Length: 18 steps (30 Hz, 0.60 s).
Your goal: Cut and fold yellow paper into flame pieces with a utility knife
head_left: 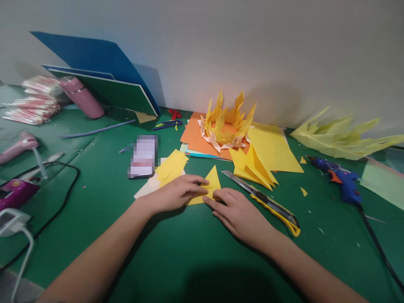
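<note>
A small folded piece of yellow paper [213, 179] with a pointed top lies flat on the green table. My left hand [176, 191] rests on its left side, fingers stretched across the paper. From the right, my right hand [238, 210] touches the lower right edge with an extended finger, its other fingers partly bent. Just beyond my left hand is a stack of yellow paper pieces [173, 165] over pale sheets. Right of the paper, a yellow utility knife [271, 206] lies with its blade out. Folded yellow paper points [254, 167] sit behind the knife.
An orange-yellow paper crown [229, 124] stands on coloured sheets by the wall. At right are a pale yellow paper crown [344, 136] and a blue glue gun [339, 176]. A phone [143, 158], pink bottle [82, 97] and black cable [67, 198] are at left.
</note>
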Each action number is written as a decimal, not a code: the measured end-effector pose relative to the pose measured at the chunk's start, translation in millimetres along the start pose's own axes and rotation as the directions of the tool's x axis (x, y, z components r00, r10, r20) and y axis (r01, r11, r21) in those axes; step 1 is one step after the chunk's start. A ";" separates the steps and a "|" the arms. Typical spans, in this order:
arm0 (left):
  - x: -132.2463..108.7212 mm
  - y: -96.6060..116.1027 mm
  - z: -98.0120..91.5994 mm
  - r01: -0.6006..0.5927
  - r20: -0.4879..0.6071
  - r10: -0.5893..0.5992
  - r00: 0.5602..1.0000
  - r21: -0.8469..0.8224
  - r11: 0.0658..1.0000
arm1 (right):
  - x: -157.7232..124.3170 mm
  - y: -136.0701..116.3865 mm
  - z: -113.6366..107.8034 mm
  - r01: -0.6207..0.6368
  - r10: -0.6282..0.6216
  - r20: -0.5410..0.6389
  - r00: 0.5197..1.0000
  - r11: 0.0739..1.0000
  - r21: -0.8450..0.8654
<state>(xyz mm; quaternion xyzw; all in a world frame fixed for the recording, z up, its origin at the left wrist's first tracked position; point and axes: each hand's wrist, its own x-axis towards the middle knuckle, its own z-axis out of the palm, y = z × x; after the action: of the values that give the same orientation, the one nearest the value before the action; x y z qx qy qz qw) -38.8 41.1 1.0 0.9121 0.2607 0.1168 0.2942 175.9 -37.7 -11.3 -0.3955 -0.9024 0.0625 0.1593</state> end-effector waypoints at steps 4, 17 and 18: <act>0.2 1.2 -0.9 -0.004 0.008 0.004 1.000 0.004 1.000 | -0.9 -3.1 -1.7 0.005 -0.005 0.007 1.000 0.999 -0.052; 1.6 6.3 -4.2 0.008 0.041 -0.010 0.999 0.032 0.999 | 3.0 -9.8 -8.6 -0.031 0.033 0.042 0.999 0.998 -0.048; 1.5 7.0 -4.8 0.016 0.051 -0.017 0.999 0.034 0.999 | 1.4 -9.6 -9.0 -0.037 0.038 0.038 0.999 0.999 -0.038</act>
<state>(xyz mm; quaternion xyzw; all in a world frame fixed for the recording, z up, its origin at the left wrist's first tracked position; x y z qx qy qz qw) -36.4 39.4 9.0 0.9174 0.2625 0.0864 0.2864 171.5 -43.3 -0.3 -0.4139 -0.8988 0.0564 0.1332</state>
